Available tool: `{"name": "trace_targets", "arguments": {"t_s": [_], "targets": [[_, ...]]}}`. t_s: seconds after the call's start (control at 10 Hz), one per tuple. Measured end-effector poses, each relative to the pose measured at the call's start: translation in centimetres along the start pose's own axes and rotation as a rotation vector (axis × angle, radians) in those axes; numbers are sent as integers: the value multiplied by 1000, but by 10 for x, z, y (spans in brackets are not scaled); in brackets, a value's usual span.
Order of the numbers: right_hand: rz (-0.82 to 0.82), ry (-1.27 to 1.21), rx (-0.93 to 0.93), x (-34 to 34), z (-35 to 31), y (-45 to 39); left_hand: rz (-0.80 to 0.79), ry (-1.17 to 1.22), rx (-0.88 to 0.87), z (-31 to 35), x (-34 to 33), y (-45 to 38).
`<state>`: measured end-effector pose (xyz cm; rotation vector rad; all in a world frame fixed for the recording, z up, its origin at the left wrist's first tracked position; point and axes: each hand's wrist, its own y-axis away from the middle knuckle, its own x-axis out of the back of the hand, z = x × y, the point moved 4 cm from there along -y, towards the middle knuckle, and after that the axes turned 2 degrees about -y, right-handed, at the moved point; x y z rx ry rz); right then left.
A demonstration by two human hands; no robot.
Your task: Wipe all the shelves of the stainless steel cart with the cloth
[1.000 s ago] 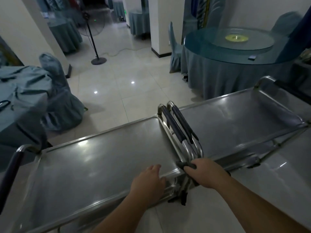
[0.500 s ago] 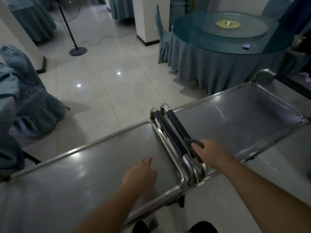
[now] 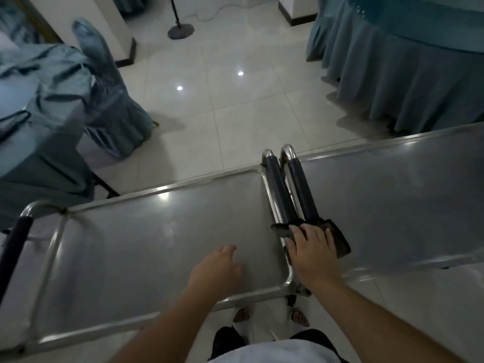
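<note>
Right hand (image 3: pixel 313 254) is pressing the dark crumpled cloth (image 3: pixel 337 238) flat-fingered onto the black-sleeved steel cart handles (image 3: pixel 290 189), which run away from the person; left hand (image 3: pixel 216 268) is hovering relaxed, holding nothing.

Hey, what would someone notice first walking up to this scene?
Two steel carts stand end to end, their dark padded handles meeting in the middle. The right hand presses a dark cloth at the near end of those handles, while the left hand hovers open over the left cart's top shelf.
</note>
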<state>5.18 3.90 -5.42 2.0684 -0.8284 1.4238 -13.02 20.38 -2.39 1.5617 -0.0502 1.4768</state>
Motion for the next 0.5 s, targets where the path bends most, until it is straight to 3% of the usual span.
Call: {"name": "trace_targets", "arguments": {"t_s": [0.2, 0.5], "targets": [[-322, 191, 86, -32, 17, 12, -16, 80, 74, 16, -12, 15], [-394, 142, 110, 7, -22, 4, 96, 87, 110, 19, -11, 44]]}}
